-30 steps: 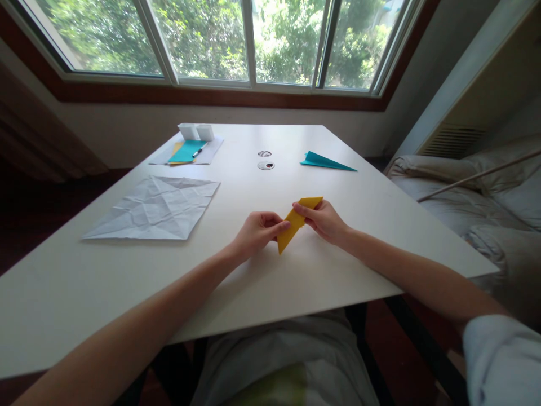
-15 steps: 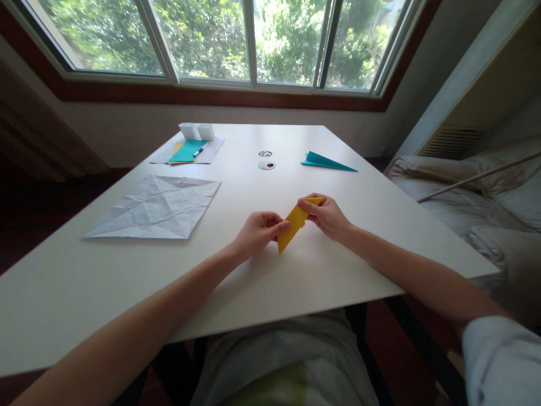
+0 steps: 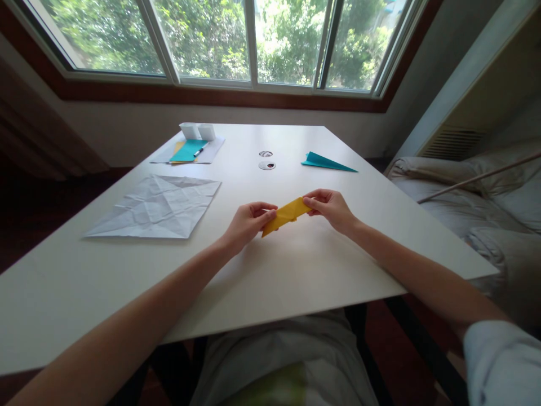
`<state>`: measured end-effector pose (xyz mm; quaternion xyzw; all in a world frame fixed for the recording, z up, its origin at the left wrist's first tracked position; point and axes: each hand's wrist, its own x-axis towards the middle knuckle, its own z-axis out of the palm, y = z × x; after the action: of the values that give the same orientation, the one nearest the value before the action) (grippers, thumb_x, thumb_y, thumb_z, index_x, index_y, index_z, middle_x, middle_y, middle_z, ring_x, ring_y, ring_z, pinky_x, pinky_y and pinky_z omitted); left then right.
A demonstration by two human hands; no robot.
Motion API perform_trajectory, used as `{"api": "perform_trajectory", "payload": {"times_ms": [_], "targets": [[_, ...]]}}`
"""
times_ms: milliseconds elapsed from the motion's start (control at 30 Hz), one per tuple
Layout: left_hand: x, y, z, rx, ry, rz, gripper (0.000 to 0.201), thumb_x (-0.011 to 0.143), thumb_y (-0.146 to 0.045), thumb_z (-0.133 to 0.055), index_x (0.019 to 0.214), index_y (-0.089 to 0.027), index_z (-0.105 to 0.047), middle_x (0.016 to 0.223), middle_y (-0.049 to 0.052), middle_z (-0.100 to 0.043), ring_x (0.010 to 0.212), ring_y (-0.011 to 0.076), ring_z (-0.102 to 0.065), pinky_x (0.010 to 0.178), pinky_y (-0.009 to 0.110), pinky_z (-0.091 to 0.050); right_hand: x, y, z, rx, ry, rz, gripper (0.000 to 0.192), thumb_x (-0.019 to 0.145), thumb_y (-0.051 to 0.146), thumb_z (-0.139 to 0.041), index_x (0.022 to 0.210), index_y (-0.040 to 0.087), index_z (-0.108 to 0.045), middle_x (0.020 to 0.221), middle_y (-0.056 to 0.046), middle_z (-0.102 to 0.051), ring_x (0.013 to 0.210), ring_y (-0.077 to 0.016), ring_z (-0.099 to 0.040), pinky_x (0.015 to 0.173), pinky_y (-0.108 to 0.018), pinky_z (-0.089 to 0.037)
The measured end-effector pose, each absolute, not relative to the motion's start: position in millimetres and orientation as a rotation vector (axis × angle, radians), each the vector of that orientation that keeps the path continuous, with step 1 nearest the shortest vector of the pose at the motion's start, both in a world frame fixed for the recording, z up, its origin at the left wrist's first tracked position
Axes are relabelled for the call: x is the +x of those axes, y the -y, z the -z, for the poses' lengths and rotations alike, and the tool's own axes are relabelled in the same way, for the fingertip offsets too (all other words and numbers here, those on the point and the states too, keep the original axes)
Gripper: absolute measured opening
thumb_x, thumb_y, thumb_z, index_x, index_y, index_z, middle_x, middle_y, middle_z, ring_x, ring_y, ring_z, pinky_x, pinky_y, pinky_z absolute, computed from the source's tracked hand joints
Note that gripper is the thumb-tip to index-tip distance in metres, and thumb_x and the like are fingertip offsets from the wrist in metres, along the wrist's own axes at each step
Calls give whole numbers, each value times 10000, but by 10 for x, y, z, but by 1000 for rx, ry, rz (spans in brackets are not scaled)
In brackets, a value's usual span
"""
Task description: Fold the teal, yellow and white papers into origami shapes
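Over the near part of the white worktop (image 3: 291, 282), a folded yellow paper (image 3: 289, 212) is held btwn both hands, roughly mid-width, tilted w/ its R end higher in view. Its L end is pinched by the L hand (image 3: 247, 224), thumb on top, fingers closed on the paper; a pointed corner is left sticking out below the thumb. The R end is likewise gripped by the R hand (image 3: 332, 207), thumb in front, other fingers mostly hidden behind. Small bits of yellow are seen poking out along the lower edge. Whether the worktop is touched by that edge can't be told.

To the L, well apart from the hands, a creased white sheet (image 3: 152, 210) is laid flat. At the far L, a teal sheet (image 3: 188, 151) is stacked over a yellow sheet (image 3: 177, 148) & a pale sheet (image 3: 217, 150), w/ a pen (image 3: 201, 150) placed on top; two white containers (image 3: 206, 132) are set just behind. Nr far centre, two round discs (image 3: 267, 166) are placed one behind the other; detail too small to be read. To their R, a pointed teal folded paper (image 3: 327, 162) is rested.
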<state>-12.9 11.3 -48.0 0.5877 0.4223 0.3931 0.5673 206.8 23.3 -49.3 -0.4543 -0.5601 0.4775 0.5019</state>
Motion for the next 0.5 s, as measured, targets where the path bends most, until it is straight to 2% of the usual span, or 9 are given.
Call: {"api": "perform_trajectory", "payload": {"times_ms": [133, 333, 500], "targets": [[-173, -139, 455, 1515, -1006, -985, 499, 644, -384, -730, 1063, -166, -567, 1080, 91, -621, 742, 154, -635, 598, 248, -505, 2145, -279, 503, -1162, 1282, -1127, 297, 636, 348, -750, 848, 160, -663, 684, -21, -676, 533, -96, -606, 548, -231, -546], [-199, -138, 462, 1777, -1019, -964, 257, 701, -357, -671, 819, -135, -620, 845, 57, -650, 716, 154, -625, 619, 260, -517, 2098, -256, 518, -1160, 1247, -1219, 272, 633, 343, -759, 802, 154, -662, 747, -42, -686, 614, -111, -640, 586, -221, -560], [-170, -77, 443, 2020, -1020, -1019, 295, 676, -357, -683, 882, -157, -617, 968, 70, -629, 730, 144, -616, 626, 261, -532, 2063, -228, 515, -1175, 1240, -1230, 296, 624, 356, -770, 805, 153, -652, 755, -49, -689, 630, -119, -648, 600, -229, -567]]}}
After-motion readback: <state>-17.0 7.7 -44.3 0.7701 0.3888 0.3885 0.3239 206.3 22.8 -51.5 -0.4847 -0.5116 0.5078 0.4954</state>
